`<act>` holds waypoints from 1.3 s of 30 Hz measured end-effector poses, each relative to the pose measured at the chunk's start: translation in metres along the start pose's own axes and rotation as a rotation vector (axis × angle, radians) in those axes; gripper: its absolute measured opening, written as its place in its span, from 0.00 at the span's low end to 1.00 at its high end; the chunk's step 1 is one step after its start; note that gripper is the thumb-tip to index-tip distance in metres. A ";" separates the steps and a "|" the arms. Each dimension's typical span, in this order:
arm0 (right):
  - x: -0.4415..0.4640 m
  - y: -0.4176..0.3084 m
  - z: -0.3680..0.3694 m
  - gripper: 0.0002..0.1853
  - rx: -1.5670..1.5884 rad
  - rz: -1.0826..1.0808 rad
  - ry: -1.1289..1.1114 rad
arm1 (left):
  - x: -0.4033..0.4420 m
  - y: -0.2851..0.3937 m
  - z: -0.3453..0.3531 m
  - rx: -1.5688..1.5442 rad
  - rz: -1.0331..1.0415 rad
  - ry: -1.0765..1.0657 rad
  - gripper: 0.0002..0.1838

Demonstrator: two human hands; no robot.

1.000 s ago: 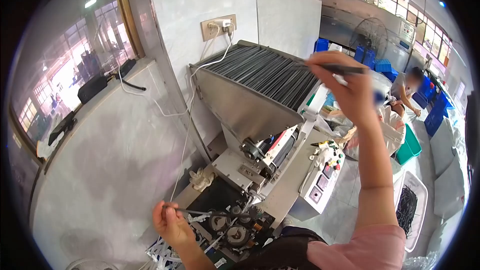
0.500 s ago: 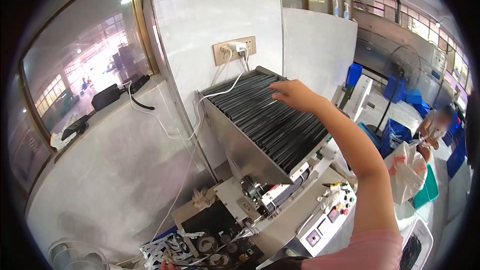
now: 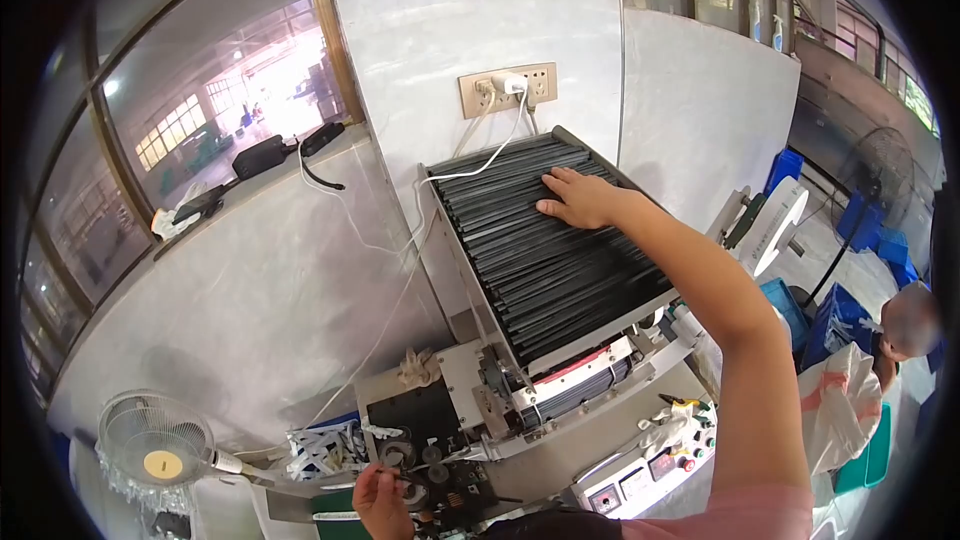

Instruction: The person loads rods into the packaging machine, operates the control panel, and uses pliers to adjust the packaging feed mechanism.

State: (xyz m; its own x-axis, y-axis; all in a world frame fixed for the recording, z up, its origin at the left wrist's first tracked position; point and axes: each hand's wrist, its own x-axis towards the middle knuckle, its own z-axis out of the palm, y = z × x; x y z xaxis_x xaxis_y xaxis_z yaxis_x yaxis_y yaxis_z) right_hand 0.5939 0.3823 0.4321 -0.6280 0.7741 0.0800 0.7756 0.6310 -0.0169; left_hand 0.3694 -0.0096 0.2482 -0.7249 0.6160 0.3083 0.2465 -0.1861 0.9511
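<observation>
Inside the metal hopper point(image 3: 480, 290), thin black strips point(image 3: 560, 270) lie side by side in a dense layer, too many to count. What looks like lettering on the white round-edged panel point(image 3: 775, 228) to the right is too small to read, as are the marks on the control panel point(image 3: 648, 477) and on the yellow hub of the desk fan point(image 3: 163, 464).

The person's right arm reaches up from the lower right, bent at the elbow. The right hand point(image 3: 582, 200) lies palm down on the strips, released, its fingers pointing left and its thumb apart. The left hand point(image 3: 382, 504) is low, near the dark machine bed point(image 3: 412, 413), its fingers curled toward the thumb; whether they grasp a strip cannot be told.

Counted, they come to one hopper, one wall socket panel point(image 3: 545, 83), two fans (the desk fan and a floor fan point(image 3: 872, 168)), two spray bottles point(image 3: 778, 35) at the upper right and one other person point(image 3: 908, 325) at the right edge.
</observation>
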 end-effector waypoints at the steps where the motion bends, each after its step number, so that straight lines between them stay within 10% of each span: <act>1: -0.001 0.001 -0.002 0.35 0.002 -0.007 -0.001 | -0.003 0.003 0.012 -0.477 -0.258 0.049 0.10; 23: 0.002 0.027 0.004 0.32 -0.012 0.143 -0.052 | -0.022 0.024 0.024 -0.290 -0.468 -0.201 0.10; 25: -0.017 0.012 -0.009 0.30 0.000 0.012 0.241 | -0.014 0.032 0.026 -0.274 -0.492 -0.200 0.11; 27: -0.071 -0.030 -0.038 0.22 0.349 -0.329 0.721 | -0.003 0.036 0.029 -0.448 -0.273 -0.157 0.09; 31: -0.186 -0.102 -0.005 0.14 0.703 -0.864 0.626 | 0.013 0.044 0.045 -0.545 -0.003 -0.258 0.08; 37: -0.256 -0.160 0.125 0.14 0.832 -0.404 0.242 | -0.009 0.052 0.097 -0.346 0.087 -0.661 0.07; 39: -0.273 -0.158 0.148 0.13 0.867 -0.284 0.328 | -0.012 0.059 0.113 -0.020 0.401 -0.857 0.08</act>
State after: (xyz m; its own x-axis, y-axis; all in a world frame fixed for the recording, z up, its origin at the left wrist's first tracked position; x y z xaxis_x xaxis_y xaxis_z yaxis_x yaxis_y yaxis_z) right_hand 0.6338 0.0787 0.2651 -0.6338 0.6173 0.4662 0.1988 0.7124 -0.6730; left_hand 0.4648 0.0586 0.2984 0.1325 0.8542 0.5028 0.3580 -0.5143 0.7794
